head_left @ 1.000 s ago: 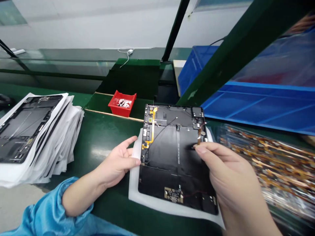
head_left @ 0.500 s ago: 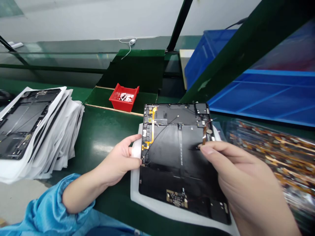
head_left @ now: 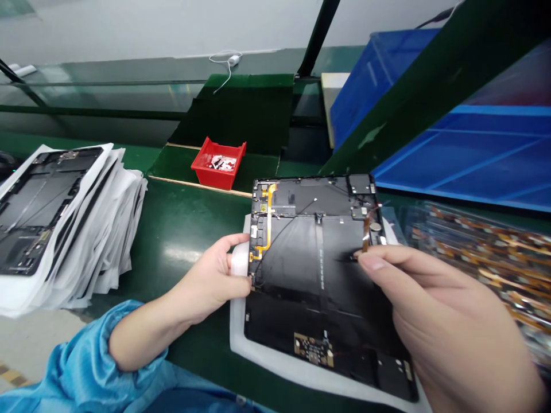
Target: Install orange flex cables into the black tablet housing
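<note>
Black casing: right edge partly hidden by the right hand, which pinches a brown ribbon cable, its end covered. Left hand: gripping casing edge and white foam sheet, some fingertips unseen. Left stack, blue crate: cut off by frame. Green bench, beneath casing; pale wall beyond. Casing's long axis: running away from the person, component face up.

tbh you can't really read anything here, since the pale characters down the grey strip in the middle of your black panel are too blurry to make out, same for the mark on the tiny yellow square near the panel's far left corner.
</note>
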Tool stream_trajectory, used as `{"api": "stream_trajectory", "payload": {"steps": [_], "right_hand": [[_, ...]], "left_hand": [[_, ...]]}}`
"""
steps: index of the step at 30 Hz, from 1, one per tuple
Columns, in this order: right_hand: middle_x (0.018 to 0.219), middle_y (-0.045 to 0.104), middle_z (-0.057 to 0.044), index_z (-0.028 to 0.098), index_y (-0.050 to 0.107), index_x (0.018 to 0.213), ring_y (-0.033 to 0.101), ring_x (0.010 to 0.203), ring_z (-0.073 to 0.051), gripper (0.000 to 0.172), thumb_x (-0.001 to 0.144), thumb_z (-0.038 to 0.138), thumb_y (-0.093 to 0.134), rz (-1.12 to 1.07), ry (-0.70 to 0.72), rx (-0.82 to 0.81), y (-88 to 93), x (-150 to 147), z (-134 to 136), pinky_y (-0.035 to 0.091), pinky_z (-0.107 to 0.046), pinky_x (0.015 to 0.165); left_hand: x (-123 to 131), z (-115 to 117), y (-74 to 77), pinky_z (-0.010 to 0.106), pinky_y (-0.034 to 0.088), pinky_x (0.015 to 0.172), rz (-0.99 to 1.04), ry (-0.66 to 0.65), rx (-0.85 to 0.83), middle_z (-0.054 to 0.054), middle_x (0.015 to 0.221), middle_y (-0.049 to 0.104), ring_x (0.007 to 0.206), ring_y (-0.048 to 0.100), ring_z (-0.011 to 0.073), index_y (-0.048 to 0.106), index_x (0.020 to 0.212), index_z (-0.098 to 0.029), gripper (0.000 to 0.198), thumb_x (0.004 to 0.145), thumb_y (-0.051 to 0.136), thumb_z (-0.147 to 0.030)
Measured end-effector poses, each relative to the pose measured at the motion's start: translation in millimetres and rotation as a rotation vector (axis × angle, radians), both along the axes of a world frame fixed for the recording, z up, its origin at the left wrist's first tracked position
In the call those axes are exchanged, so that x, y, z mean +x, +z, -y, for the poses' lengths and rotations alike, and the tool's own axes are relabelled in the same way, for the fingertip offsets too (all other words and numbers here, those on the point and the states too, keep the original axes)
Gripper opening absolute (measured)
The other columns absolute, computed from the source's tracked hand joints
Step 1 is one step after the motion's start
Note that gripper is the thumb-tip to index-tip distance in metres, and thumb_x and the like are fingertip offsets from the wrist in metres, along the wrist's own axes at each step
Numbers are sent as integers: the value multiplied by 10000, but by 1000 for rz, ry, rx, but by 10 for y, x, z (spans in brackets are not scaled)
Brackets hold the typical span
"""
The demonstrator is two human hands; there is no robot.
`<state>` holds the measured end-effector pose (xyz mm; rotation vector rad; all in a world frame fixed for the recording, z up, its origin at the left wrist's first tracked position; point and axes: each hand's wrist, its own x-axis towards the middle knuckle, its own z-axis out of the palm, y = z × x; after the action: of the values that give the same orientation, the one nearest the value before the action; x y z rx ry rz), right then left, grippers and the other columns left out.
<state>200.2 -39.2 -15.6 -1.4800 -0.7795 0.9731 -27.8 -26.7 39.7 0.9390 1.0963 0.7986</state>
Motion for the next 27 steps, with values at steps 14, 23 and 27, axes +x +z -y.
{"api": "stream_trajectory", "payload": {"steps": [14,23,27], "right_hand": [[979,692,-70,196,747,899,616,734,-181,497,619,600,816,-1,10,15,-17,18,-22,479,-219,536],[942,693,-75,185,747,868,618,713,-176,446,616,546,817,-19,-26,34,36,-40,8,487,-216,545],[971,696,-75,189,750,907,627,733,-184,462,631,551,825,-9,-32,41,4,-31,20,502,-232,576]], "left_hand": [[-26,7,21,250,486,774,19,-5,-25,109,1074,684,836,652,150,450,1388,-126,818,628,737,-37],[-44,24,28,258,480,723,-47,-32,25,99,996,687,776,635,147,349,1457,-142,904,645,743,-91],[-58,31,24,257,470,711,-77,-50,37,75,932,676,746,623,142,335,1486,-157,914,668,739,-97]]}}
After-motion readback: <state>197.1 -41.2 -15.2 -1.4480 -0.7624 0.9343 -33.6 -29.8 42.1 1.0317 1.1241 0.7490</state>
